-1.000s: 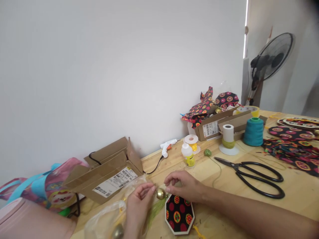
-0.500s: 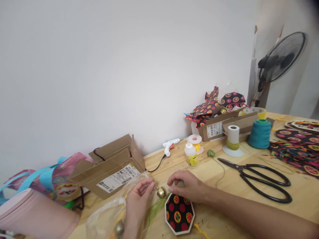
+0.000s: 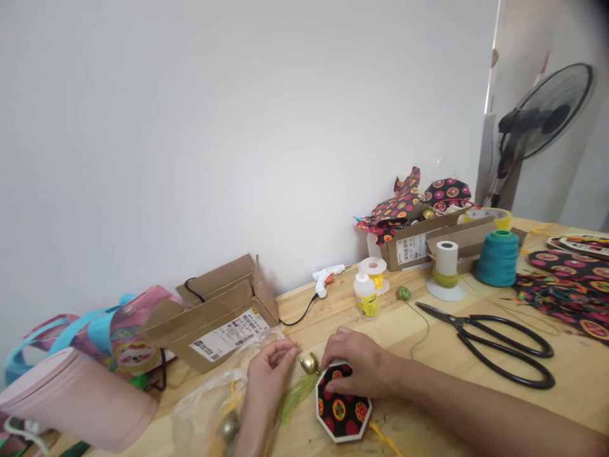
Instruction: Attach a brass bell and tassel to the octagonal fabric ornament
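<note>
A brass-coloured bell (image 3: pixel 309 363) lies between my two hands, its small end toward my left fingertips. My left hand (image 3: pixel 272 374) pinches thumb against forefinger on what looks like a thin cord at that end; the cord is mostly hidden. My right hand (image 3: pixel 359 365) grips the top edge of an octagonal ornament (image 3: pixel 340 412), which has black patterned cloth and a white rim. Its thumb rests on the cloth face. A pale green tassel (image 3: pixel 297 397) hangs below the bell on the table. Yellow cord (image 3: pixel 384 438) trails from the ornament's lower right.
Black-handled scissors (image 3: pixel 504 349) lie right of my arm. Beyond stand a glue bottle (image 3: pixel 365 296), a glue gun (image 3: pixel 325 279), a thread spool (image 3: pixel 446 273) and a teal thread cone (image 3: pixel 497 259). A cardboard box (image 3: pixel 214 327), plastic bag (image 3: pixel 200 406) and pink container (image 3: pixel 90 400) are left.
My right hand has moved down onto the octagonal ornament, its thumb now on the cloth face. The bell has turned slightly. My left hand keeps its pinch. The view has shifted slightly.
</note>
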`<state>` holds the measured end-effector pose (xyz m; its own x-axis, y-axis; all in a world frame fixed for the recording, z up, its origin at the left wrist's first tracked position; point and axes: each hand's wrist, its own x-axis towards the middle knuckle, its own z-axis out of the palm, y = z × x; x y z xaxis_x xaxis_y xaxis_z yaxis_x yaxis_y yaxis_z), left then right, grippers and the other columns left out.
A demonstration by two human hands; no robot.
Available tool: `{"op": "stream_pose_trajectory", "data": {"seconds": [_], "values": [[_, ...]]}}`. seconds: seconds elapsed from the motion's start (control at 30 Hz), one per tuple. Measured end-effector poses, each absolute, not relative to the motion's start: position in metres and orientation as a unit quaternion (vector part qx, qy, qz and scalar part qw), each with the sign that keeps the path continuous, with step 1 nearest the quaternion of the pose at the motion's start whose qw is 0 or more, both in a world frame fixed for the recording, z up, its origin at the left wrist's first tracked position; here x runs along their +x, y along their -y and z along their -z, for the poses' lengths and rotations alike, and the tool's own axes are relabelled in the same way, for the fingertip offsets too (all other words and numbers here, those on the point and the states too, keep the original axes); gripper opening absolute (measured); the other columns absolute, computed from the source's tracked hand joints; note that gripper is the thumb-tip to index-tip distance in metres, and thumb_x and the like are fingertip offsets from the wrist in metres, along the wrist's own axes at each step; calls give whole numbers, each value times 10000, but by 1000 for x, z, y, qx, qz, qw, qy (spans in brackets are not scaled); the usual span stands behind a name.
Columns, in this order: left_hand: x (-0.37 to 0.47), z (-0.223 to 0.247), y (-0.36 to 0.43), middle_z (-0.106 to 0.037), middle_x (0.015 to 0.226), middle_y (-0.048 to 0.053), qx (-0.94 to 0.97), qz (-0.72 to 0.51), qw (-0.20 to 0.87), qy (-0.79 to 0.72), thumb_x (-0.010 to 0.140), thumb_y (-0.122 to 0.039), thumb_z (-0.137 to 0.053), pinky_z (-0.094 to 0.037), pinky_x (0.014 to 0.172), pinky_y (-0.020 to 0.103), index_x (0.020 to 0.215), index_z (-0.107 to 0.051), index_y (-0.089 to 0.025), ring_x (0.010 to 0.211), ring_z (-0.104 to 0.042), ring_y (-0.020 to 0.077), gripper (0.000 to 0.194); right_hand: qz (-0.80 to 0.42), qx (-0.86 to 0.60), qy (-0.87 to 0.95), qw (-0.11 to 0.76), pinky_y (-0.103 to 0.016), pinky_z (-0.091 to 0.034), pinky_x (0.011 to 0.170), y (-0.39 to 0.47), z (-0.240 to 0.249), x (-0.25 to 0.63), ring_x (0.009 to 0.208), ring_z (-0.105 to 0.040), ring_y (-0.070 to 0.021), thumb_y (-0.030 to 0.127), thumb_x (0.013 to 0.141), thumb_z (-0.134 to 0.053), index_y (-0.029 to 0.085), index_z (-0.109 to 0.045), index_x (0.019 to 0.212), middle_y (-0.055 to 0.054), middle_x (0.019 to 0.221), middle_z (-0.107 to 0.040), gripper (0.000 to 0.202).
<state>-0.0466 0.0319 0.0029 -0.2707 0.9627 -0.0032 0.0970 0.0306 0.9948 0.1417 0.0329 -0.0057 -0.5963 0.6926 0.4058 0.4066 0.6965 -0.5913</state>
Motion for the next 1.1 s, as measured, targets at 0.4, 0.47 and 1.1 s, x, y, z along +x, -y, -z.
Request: {"op": "stream_pose_trajectory", "data": {"seconds": [0.4, 0.47, 1.1], "values": [[-46, 6, -32, -657, 557, 30, 468, -526, 449, -550, 455, -228, -740, -429, 509, 194, 636, -635, -123, 518, -579, 126, 234, -242, -484, 803, 251, -258, -377, 593, -41, -8, 116, 682, -552, -185, 427, 523, -654, 215, -660, 749, -28, 719, -652, 310], [-46, 7, -32, -651, 556, 29, 467, -529, 448, -549, 467, -225, -733, -424, 492, 190, 635, -636, -121, 514, -573, 124, 220, -252, -489, 800, 238, -234, -363, 535, -45, -8, 109, 622, -549, -164, 417, 534, -639, 221, -677, 671, -18, 665, -653, 241], [-48, 8, -33, -650, 560, 13, 430, -550, 475, -535, 495, -240, -734, -415, 460, 164, 692, -614, -114, 486, -555, 90, 263, -333, -447, 765, 323, -196, -308, 458, -52, 14, 108, 532, -462, -111, 342, 683, -523, 183, -681, 705, -12, 616, -620, 225]]}}
